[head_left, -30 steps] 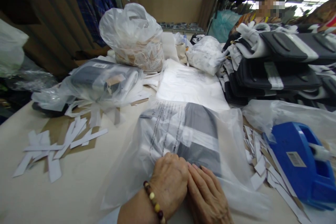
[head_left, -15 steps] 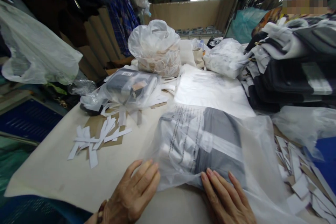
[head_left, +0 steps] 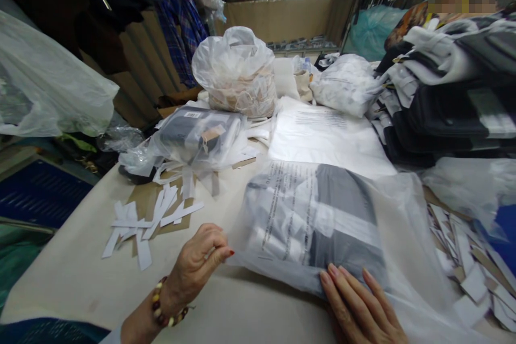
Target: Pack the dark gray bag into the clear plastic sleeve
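A clear polybag holding a folded grey-and-white garment (head_left: 322, 226) lies flat on the desk (head_left: 80, 269), its long axis running from the near edge away toward the far side, printed text along its left half. The left hand (head_left: 197, 266) is clenched, its grip pinching the bag's near-left corner. The right hand (head_left: 363, 306) lies released, fingers flat on the bag's near edge. White paper strips (head_left: 149, 220) lie scattered to the left.

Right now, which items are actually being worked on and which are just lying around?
In hand:
- left hand pinching the bag's edge
- right hand flat on the clear bag of folded grey garment

Lying about:
- paper strips
- second bagged garment
- tied plastic sack
- stacked garments
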Motion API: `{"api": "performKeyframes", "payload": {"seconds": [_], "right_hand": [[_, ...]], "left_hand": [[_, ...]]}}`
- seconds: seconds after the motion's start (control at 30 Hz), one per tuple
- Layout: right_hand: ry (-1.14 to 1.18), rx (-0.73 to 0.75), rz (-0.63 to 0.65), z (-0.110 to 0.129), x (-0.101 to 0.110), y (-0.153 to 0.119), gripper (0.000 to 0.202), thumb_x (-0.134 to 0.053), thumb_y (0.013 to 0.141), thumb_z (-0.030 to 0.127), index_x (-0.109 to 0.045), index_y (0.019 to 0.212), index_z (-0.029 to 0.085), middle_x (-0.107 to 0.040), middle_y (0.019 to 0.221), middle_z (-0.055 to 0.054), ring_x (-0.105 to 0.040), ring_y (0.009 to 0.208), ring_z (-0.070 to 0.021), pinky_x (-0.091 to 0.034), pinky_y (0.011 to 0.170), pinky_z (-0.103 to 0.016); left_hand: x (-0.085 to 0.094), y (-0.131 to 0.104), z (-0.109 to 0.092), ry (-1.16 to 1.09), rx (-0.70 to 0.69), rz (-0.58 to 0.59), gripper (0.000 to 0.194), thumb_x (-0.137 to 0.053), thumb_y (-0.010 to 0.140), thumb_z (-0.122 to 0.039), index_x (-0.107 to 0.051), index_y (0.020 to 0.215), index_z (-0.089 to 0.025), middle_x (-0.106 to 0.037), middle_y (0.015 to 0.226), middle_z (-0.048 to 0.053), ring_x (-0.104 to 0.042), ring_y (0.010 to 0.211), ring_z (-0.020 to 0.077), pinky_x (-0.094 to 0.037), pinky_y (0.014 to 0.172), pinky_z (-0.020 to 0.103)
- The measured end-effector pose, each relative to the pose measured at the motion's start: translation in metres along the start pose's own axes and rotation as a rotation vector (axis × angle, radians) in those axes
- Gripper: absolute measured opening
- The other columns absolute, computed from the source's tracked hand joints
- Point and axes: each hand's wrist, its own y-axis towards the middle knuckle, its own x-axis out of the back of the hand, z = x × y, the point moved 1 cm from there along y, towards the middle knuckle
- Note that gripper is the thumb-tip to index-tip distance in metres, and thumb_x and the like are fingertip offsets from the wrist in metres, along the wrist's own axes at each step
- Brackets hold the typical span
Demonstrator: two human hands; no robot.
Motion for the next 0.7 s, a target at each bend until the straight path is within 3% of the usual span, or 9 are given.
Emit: {"api": "performKeyframes", "payload": {"seconds": [0.07, 0.17, 0.23, 0.33, 0.47, 0.7], "right_hand": [[0.015, -0.036, -0.021, 0.001, 0.001, 0.002, 0.037, -0.042, 0.083, 0.008, -0.060, 0.116, 0.012, -0.062, 0.118, -0.013, -0.043, 0.125, -0.0268, -0.023, 0.110, -0.050], [0.028, -0.061, -0.063, 0.001, 0.003, 0.006, 0.037, -0.038, 0.084, 0.007, -0.061, 0.112, 0.013, -0.064, 0.114, -0.011, -0.043, 0.125, -0.0244, -0.023, 0.111, -0.048], [0.027, -0.054, -0.067, 0.001, 0.004, 0.008, 0.036, -0.037, 0.085, 0.008, -0.063, 0.111, 0.014, -0.065, 0.113, -0.009, -0.044, 0.124, -0.0225, -0.022, 0.112, -0.047], [0.043, -0.066, -0.063, 0.000, 0.007, 0.010, 0.035, -0.039, 0.086, 0.009, -0.063, 0.110, 0.015, -0.066, 0.112, -0.008, -0.047, 0.122, -0.0209, -0.022, 0.112, -0.045], [0.084, -0.125, -0.063, 0.003, 0.009, 0.012, 0.034, -0.040, 0.087, 0.010, -0.063, 0.111, 0.015, -0.066, 0.112, -0.006, -0.049, 0.119, -0.0191, -0.022, 0.112, -0.042], [0.099, -0.141, -0.054, 0.006, 0.014, 0.015, 0.041, -0.033, 0.087, 0.007, -0.060, 0.117, 0.014, -0.064, 0.115, -0.009, -0.052, 0.115, -0.0223, -0.019, 0.111, -0.047]], "left_hand": [[0.001, -0.005, 0.004, -0.082, -0.032, -0.032, 0.022, -0.057, 0.085, -0.039, -0.057, 0.076, -0.019, -0.060, 0.075, 0.002, -0.056, 0.081, 0.0161, -0.047, 0.077, 0.028], [0.001, -0.008, 0.007, -0.159, -0.060, 0.004, 0.016, -0.060, 0.084, -0.034, -0.061, 0.078, -0.020, -0.064, 0.084, 0.004, -0.056, 0.091, 0.0181, -0.047, 0.084, 0.030], [-0.003, -0.007, 0.008, -0.209, -0.013, 0.022, 0.021, -0.053, 0.088, -0.030, -0.062, 0.072, -0.020, -0.064, 0.079, 0.004, -0.056, 0.088, 0.0189, -0.046, 0.083, 0.032], [-0.016, -0.005, 0.013, -0.246, 0.122, -0.072, 0.032, -0.047, 0.090, -0.034, -0.058, 0.064, -0.018, -0.059, 0.069, 0.004, -0.056, 0.077, 0.0181, -0.047, 0.075, 0.030], [-0.034, -0.007, 0.022, -0.064, 0.257, -0.219, 0.031, -0.043, 0.089, -0.035, -0.058, 0.068, -0.019, -0.058, 0.073, 0.003, -0.054, 0.076, 0.0162, -0.047, 0.068, 0.025], [-0.040, -0.011, 0.024, 0.177, 0.134, -0.290, 0.019, -0.042, 0.088, -0.025, -0.056, 0.076, -0.021, -0.058, 0.073, 0.002, -0.054, 0.073, 0.0153, -0.047, 0.071, 0.026]]}}
